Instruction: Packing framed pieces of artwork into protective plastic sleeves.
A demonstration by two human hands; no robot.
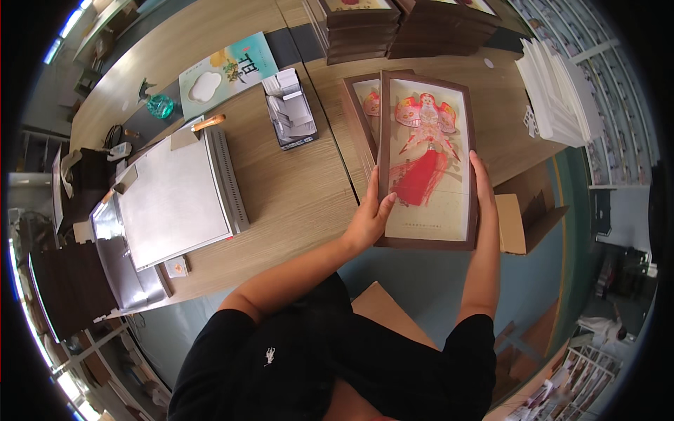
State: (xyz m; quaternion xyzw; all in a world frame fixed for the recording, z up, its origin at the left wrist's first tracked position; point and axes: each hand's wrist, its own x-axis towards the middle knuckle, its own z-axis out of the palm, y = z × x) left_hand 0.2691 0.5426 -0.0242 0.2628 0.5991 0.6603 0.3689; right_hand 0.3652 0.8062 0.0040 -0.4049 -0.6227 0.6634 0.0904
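Note:
Both my hands hold a dark brown framed picture by its long sides, near its lower end. Behind its glass is a pink and red kite-like figure with a red tassel. My left hand grips the left edge, thumb on the front. My right hand closes round the right edge, its fingers partly hidden behind. Under it, to the left, a second framed picture of the same kind lies on the wooden table, mostly covered. The held frame overhangs the table's near edge.
Stacked frames stand at the back. A white foam stack is at right, above an open cardboard box. On the left are a flat metal hotplate, a box of small packets, a printed folder and a green spray bottle.

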